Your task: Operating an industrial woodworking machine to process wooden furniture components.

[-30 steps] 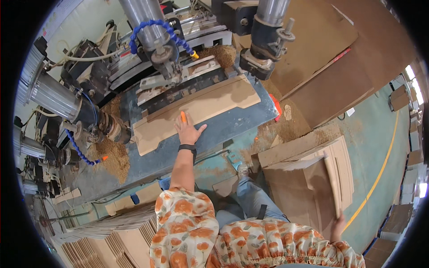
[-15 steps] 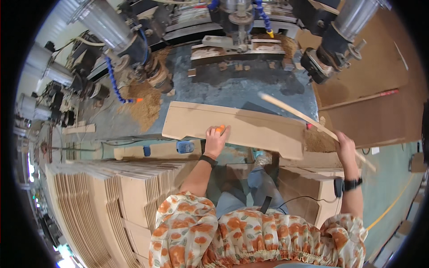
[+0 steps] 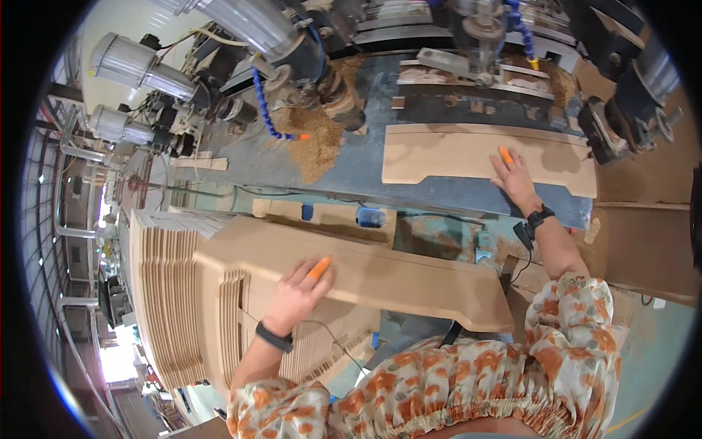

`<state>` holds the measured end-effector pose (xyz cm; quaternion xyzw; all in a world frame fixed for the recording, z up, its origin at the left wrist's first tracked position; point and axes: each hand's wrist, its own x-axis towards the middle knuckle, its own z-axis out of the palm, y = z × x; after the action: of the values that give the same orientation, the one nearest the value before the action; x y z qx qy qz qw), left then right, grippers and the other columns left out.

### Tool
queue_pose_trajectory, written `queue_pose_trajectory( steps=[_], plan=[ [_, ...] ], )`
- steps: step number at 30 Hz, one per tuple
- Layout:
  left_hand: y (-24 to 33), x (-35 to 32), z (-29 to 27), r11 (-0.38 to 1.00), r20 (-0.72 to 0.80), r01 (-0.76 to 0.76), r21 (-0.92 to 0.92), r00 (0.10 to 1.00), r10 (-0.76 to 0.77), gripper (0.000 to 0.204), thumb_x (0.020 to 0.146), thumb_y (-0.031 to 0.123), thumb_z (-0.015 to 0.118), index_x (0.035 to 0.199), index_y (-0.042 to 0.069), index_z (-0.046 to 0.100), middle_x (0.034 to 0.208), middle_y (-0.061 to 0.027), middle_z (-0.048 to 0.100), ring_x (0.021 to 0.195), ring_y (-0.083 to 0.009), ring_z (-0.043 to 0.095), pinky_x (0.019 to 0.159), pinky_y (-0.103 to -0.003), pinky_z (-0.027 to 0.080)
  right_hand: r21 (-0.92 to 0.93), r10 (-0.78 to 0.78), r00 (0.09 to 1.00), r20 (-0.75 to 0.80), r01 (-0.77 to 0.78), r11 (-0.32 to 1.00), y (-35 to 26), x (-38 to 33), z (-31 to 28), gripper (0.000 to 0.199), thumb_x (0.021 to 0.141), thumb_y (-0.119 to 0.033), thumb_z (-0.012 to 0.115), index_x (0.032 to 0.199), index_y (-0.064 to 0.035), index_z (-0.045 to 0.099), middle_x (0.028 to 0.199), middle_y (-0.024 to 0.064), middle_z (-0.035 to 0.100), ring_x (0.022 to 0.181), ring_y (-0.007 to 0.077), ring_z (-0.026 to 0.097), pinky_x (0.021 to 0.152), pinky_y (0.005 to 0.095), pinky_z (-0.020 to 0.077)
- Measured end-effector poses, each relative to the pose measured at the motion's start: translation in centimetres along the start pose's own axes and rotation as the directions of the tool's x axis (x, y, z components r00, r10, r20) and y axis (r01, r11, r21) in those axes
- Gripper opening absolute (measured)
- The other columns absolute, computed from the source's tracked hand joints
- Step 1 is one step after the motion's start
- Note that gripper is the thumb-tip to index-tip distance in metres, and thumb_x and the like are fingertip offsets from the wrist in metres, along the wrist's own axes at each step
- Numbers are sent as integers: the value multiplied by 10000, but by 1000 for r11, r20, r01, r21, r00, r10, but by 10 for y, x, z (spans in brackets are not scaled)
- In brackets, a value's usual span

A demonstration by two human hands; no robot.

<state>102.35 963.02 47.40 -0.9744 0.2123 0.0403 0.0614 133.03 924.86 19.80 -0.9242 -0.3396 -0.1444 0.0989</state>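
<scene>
1. the left hand (image 3: 296, 289) grips the near edge of a long tan board (image 3: 365, 274), its fingers curled over the top face; one fingertip wears an orange cot (image 3: 319, 268).
2. that board lies across the lower middle of the view, its left end resting on a stack of like boards (image 3: 175, 293) at the person's left, its right end hanging free just above the flowered sleeve (image 3: 468, 380).
3. a dark band (image 3: 274, 338) sits on the left wrist.
4. the right hand (image 3: 515, 179) lies flat and open, palm down, on a second board (image 3: 468, 154) farther off; its forefinger also wears an orange cot (image 3: 505, 154).
5. the second board lies flat on the blue machine table (image 3: 351, 164), with a notch cut at its lower left and another at its lower right.
6. a black watch (image 3: 540, 216) is on the right wrist.
7. beyond the second board stands the machine head (image 3: 475, 44), with clamp bars just behind the board's far edge.
8. left of that board a heap of sawdust (image 3: 318, 143) lies on the table, under a blue jointed hose (image 3: 267, 110) with an orange tip.
9. grey motors (image 3: 135, 69) stand at the far left, well apart from both hands.
10. brown panels (image 3: 643, 249) lie at the right edge, beside the table.
</scene>
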Motion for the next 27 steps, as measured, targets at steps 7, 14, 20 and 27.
queue_pose_trajectory(
  steps=[7, 14, 20, 27],
  plan=[
    [-3, -167, -47, 809, -129, 507, 298, 861, -492, 359, 765, 13, 537, 1119, 53, 588, 1156, -117, 613, 1071, -300, 583, 939, -422, 460, 15, 77, 997, -25, -77, 997, -5, 54, 56, 523, 805, -337, 633, 1277, -146, 509, 1284, 181, 499, 1233, 355, 407, 1024, 463, 332],
    [31, -325, -39, 375, -375, 882, 285, 463, -803, 522, 704, -111, 494, 1198, 53, 534, 1207, -114, 592, 1096, -315, 571, 909, -425, 466, 53, 161, 982, 99, -167, 985, -39, 79, 35, 447, 846, -288, 600, 1268, -165, 515, 1272, 198, 503, 1223, 367, 417, 992, 444, 367],
    [11, -427, 20, 52, -434, 980, 190, 131, -891, 536, 750, -61, 533, 1253, 121, 518, 1210, -91, 590, 1062, -268, 584, 833, -363, 497, -94, 287, 945, 156, -275, 957, -71, 88, 2, 504, 855, -289, 608, 1311, -137, 456, 1311, 204, 472, 1234, 378, 414, 1005, 433, 363],
    [-43, -424, 90, 149, -289, 987, 60, 160, -944, 561, 836, 127, 565, 1372, 133, 398, 1328, -127, 483, 1180, -312, 477, 956, -413, 407, 91, 317, 946, 68, -323, 942, -42, -27, -62, 526, 838, -203, 638, 1306, -45, 458, 1331, 212, 455, 1249, 370, 400, 1042, 413, 330]
  ],
)
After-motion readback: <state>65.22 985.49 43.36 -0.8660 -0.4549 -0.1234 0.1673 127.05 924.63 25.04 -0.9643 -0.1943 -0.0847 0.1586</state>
